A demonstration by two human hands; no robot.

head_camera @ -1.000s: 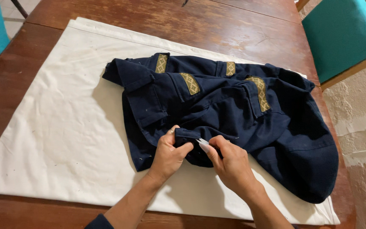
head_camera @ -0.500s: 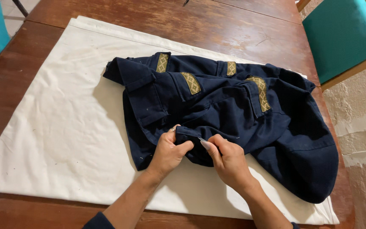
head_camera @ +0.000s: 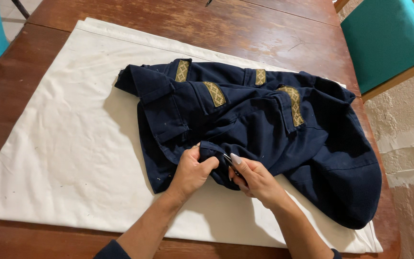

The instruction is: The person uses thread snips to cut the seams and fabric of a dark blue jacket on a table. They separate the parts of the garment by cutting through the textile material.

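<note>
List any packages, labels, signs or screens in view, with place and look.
None in view. Closest thing: three gold patterned woven strips sewn on the navy garment, narrow rectangles along its far edge; any wording is too small to tell.

Jacket (head_camera: 264, 120) lies on cloth (head_camera: 63, 144), right of its centre; cloth on table (head_camera: 245, 29). Both hands at jacket's near edge, left hand (head_camera: 190, 172) beside right hand (head_camera: 255, 180). Chair (head_camera: 384, 38) beyond table's far right corner.
</note>
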